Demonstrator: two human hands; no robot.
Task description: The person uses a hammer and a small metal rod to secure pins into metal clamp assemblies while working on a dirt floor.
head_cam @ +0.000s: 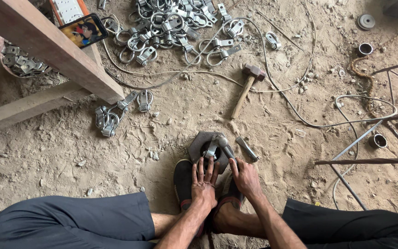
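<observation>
Pressing a metal clamp (211,148) onto a round iron block (198,144) on the sandy floor (162,124), left hand (203,182) fingers spread flat; right hand (245,177) fingers closing around a rod (229,152). Lying nearby: hammer (247,85), clamp pile (176,25), phone (84,30).

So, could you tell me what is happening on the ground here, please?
A person sits on the sandy ground, both feet braced against a heavy metal block. The left hand lies with spread fingers on a metal clamp piece set on the block, while the right hand grips a dark rod beside it. A hammer lies untouched further off, with a heap of clamps beyond and a few more near a wooden beam.
</observation>
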